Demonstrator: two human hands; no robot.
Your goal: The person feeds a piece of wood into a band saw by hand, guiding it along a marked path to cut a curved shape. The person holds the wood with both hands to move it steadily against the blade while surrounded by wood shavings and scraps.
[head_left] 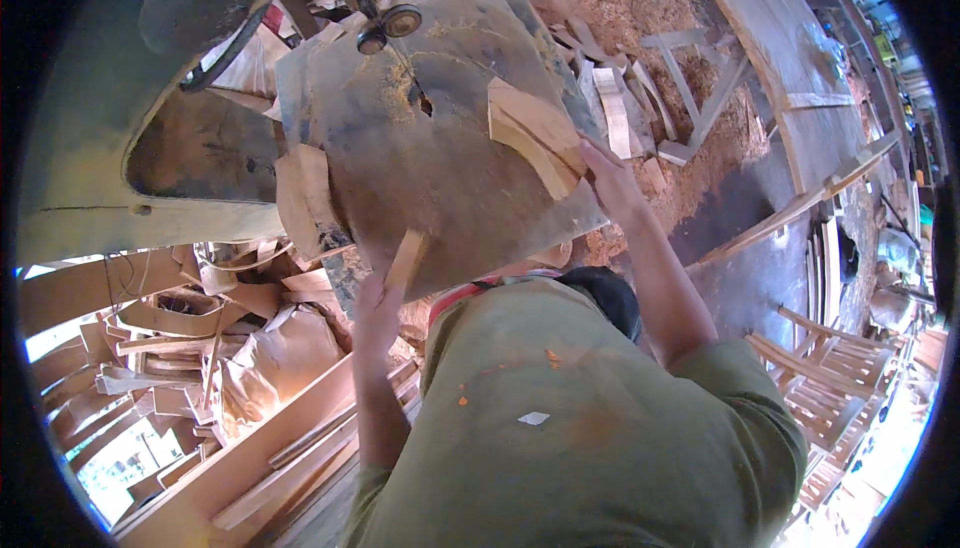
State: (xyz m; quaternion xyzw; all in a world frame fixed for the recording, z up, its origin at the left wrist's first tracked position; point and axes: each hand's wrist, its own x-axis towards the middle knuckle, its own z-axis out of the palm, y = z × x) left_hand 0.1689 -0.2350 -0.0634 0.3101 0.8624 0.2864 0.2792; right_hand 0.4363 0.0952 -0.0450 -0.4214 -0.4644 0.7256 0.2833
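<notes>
A curved wood piece [535,138] lies on the saw table [420,178] at three o'clock, pressed by the right hand [608,180], fingers flat together. A small block [407,260] is pinched by the left hand [378,310]. The wood looks stiff and light; its edges are best held.

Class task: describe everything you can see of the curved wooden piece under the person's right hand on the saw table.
The curved piece is pale, bare wood, a thick board cut to an arc, with a lighter sawn edge along its inner curve. It lies flat on the dark, dusty saw table, near the table's right edge, right of the blade slot. The right hand rests against its lower right end. Sawdust lies scattered nearby. Its underside is hidden.
</notes>
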